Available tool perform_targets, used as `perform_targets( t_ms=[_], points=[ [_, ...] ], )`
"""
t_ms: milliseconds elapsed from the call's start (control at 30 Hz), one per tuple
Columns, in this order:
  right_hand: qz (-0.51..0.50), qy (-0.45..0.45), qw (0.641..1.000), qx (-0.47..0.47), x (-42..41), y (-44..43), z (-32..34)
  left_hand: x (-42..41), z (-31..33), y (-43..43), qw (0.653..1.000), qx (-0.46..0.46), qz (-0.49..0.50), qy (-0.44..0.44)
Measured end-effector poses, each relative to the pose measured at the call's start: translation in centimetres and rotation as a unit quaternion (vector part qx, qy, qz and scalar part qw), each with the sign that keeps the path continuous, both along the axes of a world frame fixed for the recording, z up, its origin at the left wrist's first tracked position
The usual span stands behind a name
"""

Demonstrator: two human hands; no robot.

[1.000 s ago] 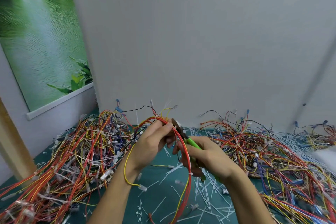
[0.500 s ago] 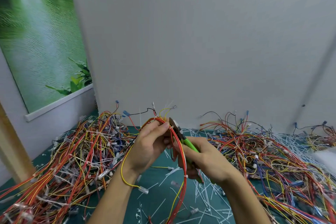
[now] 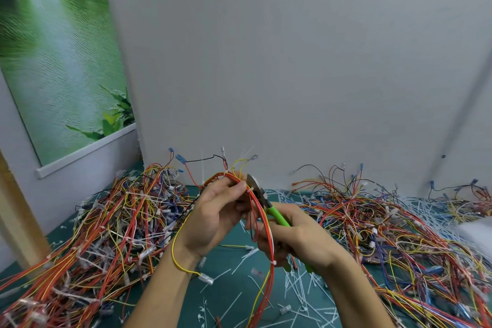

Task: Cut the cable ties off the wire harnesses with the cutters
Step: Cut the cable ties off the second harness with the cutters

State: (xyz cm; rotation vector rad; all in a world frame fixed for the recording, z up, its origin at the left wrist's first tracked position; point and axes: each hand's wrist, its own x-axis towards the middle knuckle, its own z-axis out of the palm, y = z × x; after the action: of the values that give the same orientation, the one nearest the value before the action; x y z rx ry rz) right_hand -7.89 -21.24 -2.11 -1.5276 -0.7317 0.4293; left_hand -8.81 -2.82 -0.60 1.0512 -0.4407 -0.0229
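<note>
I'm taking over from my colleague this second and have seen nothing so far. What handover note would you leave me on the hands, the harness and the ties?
Left hand pinches the held harness at the top of its loop.
Right hand grips the green cutters, with the blades at a white cable tie beside the left thumb. I cannot tell whether it is cut through.
Done: many cut ties litter the green mat.
Left: a lower tie on this harness, plus the harness piles at left and right.
</note>
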Motion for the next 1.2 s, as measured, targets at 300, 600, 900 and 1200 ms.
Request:
perform_targets(
  t_ms=[300,600,900,1200],
  points=[
    [-0.001,-0.028,0.999,-0.018,-0.4,0.1,0.3,0.0,-0.1,0.3,0.999,0.034,0.003,-0.024],
    [-0.037,-0.043,0.998,-0.028,-0.5,0.4,0.5,0.2,-0.2,0.5,0.999,0.021,0.002,-0.043],
    [-0.094,-0.080,0.990,-0.072,-0.4,0.1,0.5,1.0,-1.4,-0.4,0.974,0.134,0.170,-0.071],
    [-0.088,-0.092,0.989,-0.075,-0.2,0.3,0.3,0.6,-1.5,-0.8,0.946,0.188,0.235,-0.118]
  ],
)
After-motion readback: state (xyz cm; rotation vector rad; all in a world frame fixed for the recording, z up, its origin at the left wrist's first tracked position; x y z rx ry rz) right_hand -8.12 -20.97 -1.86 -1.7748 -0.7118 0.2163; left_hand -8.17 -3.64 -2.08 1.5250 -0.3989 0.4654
